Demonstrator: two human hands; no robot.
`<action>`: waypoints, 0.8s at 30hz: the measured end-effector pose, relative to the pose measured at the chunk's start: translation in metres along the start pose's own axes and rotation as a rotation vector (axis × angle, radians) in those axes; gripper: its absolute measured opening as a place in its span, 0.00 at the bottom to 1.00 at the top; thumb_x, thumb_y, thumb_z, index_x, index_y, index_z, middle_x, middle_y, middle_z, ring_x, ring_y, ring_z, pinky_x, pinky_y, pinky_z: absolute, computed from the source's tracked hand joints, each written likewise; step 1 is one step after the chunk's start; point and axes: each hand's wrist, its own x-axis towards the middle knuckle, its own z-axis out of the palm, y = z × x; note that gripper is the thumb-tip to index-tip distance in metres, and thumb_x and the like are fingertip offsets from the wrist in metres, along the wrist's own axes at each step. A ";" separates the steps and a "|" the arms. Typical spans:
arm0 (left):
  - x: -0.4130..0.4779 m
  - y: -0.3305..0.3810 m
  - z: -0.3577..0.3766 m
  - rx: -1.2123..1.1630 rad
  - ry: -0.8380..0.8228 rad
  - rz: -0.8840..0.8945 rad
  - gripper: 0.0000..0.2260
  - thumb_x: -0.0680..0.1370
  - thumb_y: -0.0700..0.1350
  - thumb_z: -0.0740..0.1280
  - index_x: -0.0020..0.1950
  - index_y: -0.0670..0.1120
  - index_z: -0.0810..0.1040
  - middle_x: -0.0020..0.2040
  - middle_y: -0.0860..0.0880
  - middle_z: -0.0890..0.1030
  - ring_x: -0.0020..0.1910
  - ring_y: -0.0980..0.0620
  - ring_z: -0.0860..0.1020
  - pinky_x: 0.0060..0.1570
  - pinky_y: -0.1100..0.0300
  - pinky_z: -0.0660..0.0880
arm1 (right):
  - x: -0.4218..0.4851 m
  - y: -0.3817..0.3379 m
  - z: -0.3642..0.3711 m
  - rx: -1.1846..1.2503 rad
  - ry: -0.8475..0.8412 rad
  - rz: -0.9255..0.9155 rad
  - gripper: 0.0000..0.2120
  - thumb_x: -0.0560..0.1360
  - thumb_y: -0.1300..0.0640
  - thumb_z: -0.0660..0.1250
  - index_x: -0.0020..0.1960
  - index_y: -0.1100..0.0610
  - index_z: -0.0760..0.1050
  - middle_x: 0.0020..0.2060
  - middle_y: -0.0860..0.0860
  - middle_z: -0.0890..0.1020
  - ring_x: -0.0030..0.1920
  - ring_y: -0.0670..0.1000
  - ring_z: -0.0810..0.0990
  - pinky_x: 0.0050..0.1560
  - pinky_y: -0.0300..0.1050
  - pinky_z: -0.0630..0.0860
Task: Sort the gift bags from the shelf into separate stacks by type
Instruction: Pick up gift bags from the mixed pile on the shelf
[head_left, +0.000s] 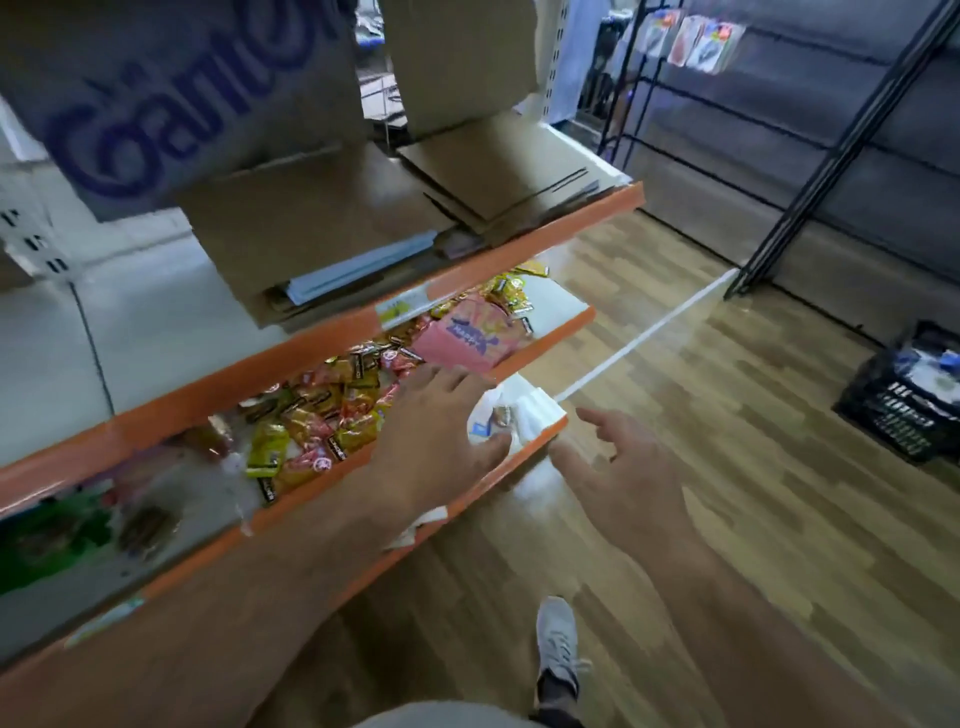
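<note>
A pile of small yellow, orange and red gift bags (322, 410) lies loose on the middle shelf (550, 343), which has an orange front edge. A pink gift bag (467, 338) printed with "HAPPY" rests on top of the pile at its right end. My left hand (441, 431) reaches over the shelf edge with fingers spread, just in front of the pink bag, and holds nothing. On the shelf below, white bags (519, 415) lie under that hand. My right hand (618, 478) hovers open over the floor, right of the lower shelf's corner.
Flattened cardboard boxes (322, 223) fill the upper shelf. Wooden floor stretches to the right, with a black crate (904, 400) at far right and a black metal rack (831, 156) behind. My grey shoe (556, 644) is on the floor below.
</note>
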 end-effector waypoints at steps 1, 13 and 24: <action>0.014 0.001 0.004 0.013 0.012 -0.036 0.25 0.74 0.64 0.63 0.67 0.53 0.76 0.64 0.53 0.77 0.65 0.50 0.69 0.67 0.52 0.66 | 0.021 0.005 -0.001 0.008 -0.023 -0.027 0.22 0.72 0.45 0.73 0.65 0.46 0.77 0.60 0.43 0.79 0.61 0.47 0.76 0.59 0.48 0.73; 0.159 0.030 0.030 0.105 0.091 -0.367 0.27 0.73 0.65 0.66 0.68 0.53 0.75 0.64 0.52 0.77 0.64 0.50 0.71 0.66 0.50 0.68 | 0.240 0.024 -0.028 0.053 -0.291 -0.224 0.22 0.74 0.44 0.72 0.66 0.46 0.77 0.56 0.41 0.76 0.58 0.47 0.77 0.57 0.44 0.72; 0.285 0.004 0.040 0.071 0.194 -0.334 0.26 0.72 0.60 0.70 0.65 0.48 0.79 0.59 0.49 0.81 0.62 0.46 0.74 0.61 0.51 0.72 | 0.371 0.015 -0.016 0.030 -0.251 -0.277 0.22 0.73 0.44 0.73 0.66 0.49 0.78 0.58 0.45 0.80 0.58 0.47 0.78 0.57 0.46 0.74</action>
